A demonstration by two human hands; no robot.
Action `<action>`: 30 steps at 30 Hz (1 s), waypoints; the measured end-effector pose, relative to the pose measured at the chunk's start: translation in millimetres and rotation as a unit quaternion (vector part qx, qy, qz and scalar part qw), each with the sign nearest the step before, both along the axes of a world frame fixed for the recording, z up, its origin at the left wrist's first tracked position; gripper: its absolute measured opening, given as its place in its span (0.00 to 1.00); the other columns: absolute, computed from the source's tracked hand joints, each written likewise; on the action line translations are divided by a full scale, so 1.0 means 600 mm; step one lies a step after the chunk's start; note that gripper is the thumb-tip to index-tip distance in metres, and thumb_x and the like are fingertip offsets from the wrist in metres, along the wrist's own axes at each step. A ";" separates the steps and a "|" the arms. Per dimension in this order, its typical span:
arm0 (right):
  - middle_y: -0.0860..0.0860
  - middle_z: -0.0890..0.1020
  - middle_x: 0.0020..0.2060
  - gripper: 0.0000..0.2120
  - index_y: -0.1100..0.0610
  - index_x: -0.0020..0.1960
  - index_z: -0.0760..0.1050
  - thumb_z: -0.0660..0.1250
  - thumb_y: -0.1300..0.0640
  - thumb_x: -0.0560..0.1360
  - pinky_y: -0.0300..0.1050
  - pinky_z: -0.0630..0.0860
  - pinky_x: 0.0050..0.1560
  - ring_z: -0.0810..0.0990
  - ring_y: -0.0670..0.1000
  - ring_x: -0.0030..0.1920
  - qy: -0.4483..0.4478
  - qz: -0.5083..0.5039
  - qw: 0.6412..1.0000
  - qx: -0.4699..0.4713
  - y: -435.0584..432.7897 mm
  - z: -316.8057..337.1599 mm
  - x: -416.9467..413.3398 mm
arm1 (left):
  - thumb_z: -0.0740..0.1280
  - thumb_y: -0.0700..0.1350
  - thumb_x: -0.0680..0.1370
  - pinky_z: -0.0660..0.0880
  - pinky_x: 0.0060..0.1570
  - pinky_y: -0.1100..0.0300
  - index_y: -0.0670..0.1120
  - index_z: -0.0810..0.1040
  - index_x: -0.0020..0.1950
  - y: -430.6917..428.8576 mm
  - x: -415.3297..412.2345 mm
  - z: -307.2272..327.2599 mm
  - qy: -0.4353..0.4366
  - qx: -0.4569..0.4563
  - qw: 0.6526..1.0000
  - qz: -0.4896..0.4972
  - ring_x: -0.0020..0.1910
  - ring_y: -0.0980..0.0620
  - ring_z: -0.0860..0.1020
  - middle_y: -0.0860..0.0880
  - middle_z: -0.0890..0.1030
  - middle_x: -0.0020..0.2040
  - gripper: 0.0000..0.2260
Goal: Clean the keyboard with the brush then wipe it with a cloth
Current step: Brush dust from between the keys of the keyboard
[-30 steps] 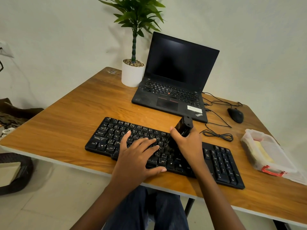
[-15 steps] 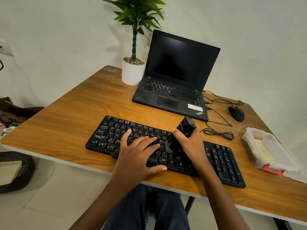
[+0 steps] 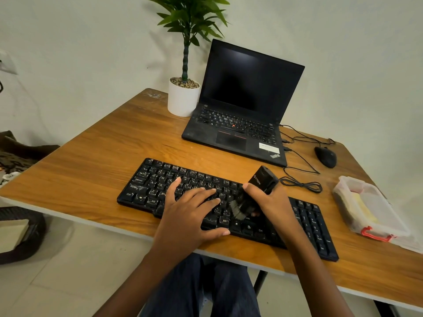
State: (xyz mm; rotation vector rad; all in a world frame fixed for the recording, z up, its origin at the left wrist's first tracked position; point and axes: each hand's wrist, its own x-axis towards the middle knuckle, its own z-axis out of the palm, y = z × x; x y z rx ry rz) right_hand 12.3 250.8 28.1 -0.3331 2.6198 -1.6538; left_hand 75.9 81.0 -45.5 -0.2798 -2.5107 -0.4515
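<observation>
A black dusty keyboard (image 3: pixel 160 179) lies along the front of the wooden table (image 3: pixel 91 165). My left hand (image 3: pixel 190 211) rests flat on its middle keys, fingers spread, holding nothing. My right hand (image 3: pixel 272 202) grips a black brush (image 3: pixel 261 181) by its blocky handle, tilted, with the bristles down on the keys just right of my left fingertips. A yellow cloth (image 3: pixel 364 209) lies inside a clear plastic box at the table's right edge.
An open black laptop (image 3: pixel 242 110) stands behind the keyboard, a potted plant (image 3: pixel 183 99) to its left. A black mouse (image 3: pixel 326 156) and coiled cable (image 3: pixel 302 184) lie at the right. The clear box (image 3: pixel 384 225) has a red latch.
My right hand has tilted the brush and dragged its bristles slightly toward me across the keys. My left hand has stayed in place on the keyboard.
</observation>
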 end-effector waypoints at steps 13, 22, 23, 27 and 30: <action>0.54 0.80 0.35 0.12 0.60 0.43 0.73 0.68 0.51 0.72 0.43 0.76 0.35 0.80 0.52 0.36 0.090 -0.089 0.991 0.036 -0.032 -0.029 -0.033 | 0.59 0.70 0.70 0.52 0.70 0.42 0.51 0.82 0.55 -0.001 -0.001 -0.002 0.001 -0.004 1.000 0.000 0.59 0.53 0.77 0.54 0.80 0.59 0.29; 0.51 0.80 0.34 0.08 0.55 0.39 0.73 0.69 0.53 0.71 0.42 0.79 0.31 0.81 0.43 0.35 0.022 -0.012 0.999 0.037 -0.010 -0.004 0.034 | 0.59 0.70 0.69 0.53 0.69 0.41 0.51 0.82 0.55 -0.001 -0.002 -0.002 0.009 -0.007 1.000 0.002 0.58 0.53 0.78 0.53 0.80 0.59 0.28; 0.52 0.81 0.35 0.08 0.56 0.40 0.73 0.70 0.52 0.71 0.46 0.80 0.35 0.82 0.46 0.37 0.031 -0.030 0.998 0.034 -0.010 -0.004 0.028 | 0.60 0.70 0.69 0.53 0.69 0.41 0.50 0.82 0.55 -0.001 -0.002 -0.002 0.011 -0.006 1.000 0.002 0.58 0.53 0.78 0.53 0.80 0.59 0.28; 0.51 0.81 0.34 0.11 0.58 0.41 0.74 0.70 0.50 0.70 0.48 0.80 0.37 0.81 0.48 0.36 0.053 -0.091 0.994 -0.005 -0.018 -0.018 0.028 | 0.60 0.70 0.69 0.53 0.70 0.41 0.50 0.82 0.55 0.000 -0.002 -0.003 0.011 -0.006 1.000 0.001 0.58 0.53 0.78 0.53 0.80 0.59 0.28; 0.49 0.81 0.32 0.07 0.57 0.41 0.75 0.71 0.55 0.70 0.40 0.77 0.35 0.80 0.44 0.34 0.051 -0.076 0.996 -0.024 -0.026 -0.035 0.065 | 0.60 0.70 0.69 0.53 0.69 0.40 0.50 0.82 0.55 -0.001 -0.001 -0.004 0.006 -0.009 1.000 0.002 0.58 0.53 0.78 0.53 0.80 0.59 0.28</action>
